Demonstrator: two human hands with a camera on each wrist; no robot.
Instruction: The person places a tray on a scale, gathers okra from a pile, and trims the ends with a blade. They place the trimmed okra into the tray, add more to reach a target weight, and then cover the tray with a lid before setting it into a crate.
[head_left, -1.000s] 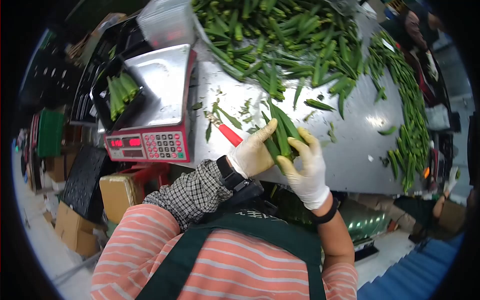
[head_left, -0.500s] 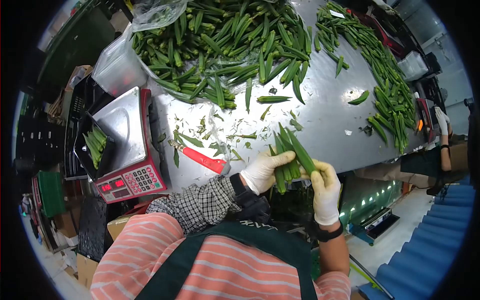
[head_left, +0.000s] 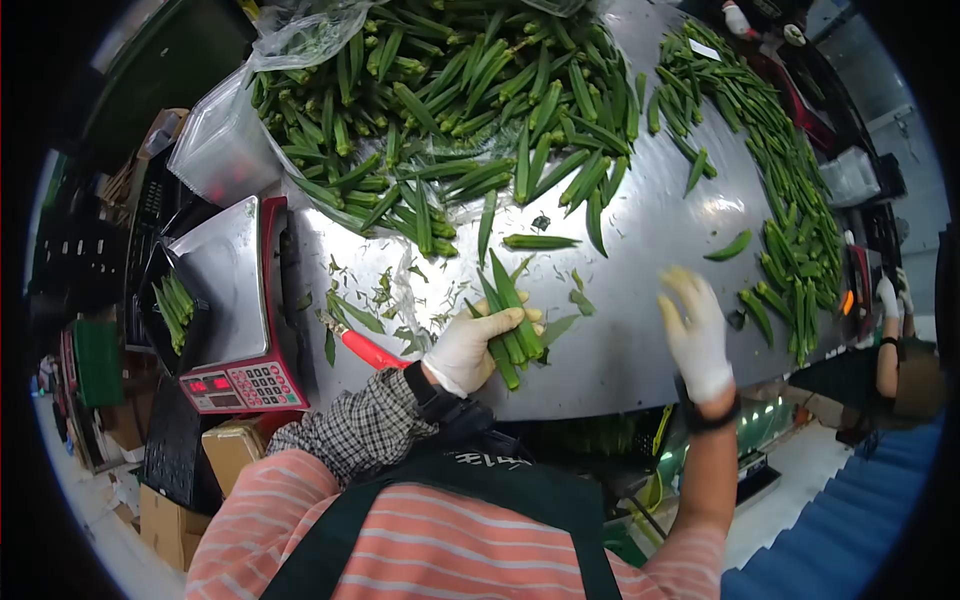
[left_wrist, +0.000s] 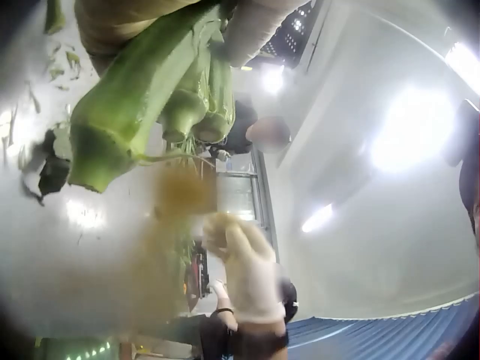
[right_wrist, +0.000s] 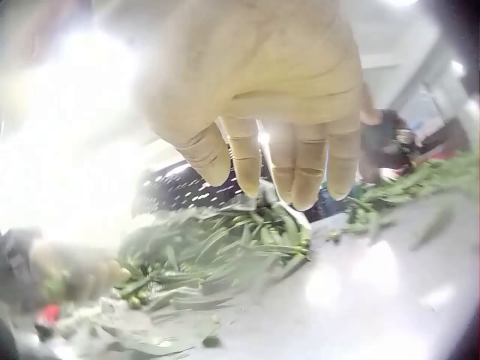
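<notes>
My gloved left hand (head_left: 470, 348) grips a small bunch of green okra pods (head_left: 508, 318) just above the steel table (head_left: 650, 240). The left wrist view shows the cut stem ends of that okra bunch (left_wrist: 142, 112) close up, sticking out of my fist. Off to the right, my gloved right hand (head_left: 694, 330) hovers over bare table with its fingers spread and holds nothing. From the right wrist, those fingers (right_wrist: 259, 161) hang relaxed above the surface, with the okra pile (right_wrist: 217, 251) beyond them.
A large okra heap (head_left: 460, 90) on clear plastic fills the far side. A second okra row (head_left: 790, 210) runs down the right edge. A red-handled knife (head_left: 362, 346) lies by my left wrist. A red scale (head_left: 240, 300) and a black tray of okra (head_left: 175, 310) stand left.
My right hand has let go of the bunch and swung out to the right, fingers spread. The left hand keeps the okra and has lowered it slightly left.
</notes>
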